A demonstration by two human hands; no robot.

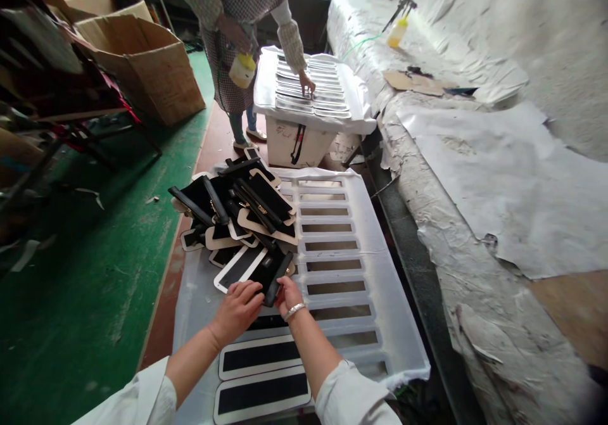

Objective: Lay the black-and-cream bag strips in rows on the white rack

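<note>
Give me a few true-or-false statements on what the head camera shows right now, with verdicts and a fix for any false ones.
A metal bracelet sits on the right hand's wrist. True.
The left hand is away from the pile. False: it touches a black piece at the pile's edge, as does the right hand.
The co-worker holds a yellow-capped bottle. True.
A second bottle stands on a cardboard box. False: it is on the white-sheeted bench.
</note>
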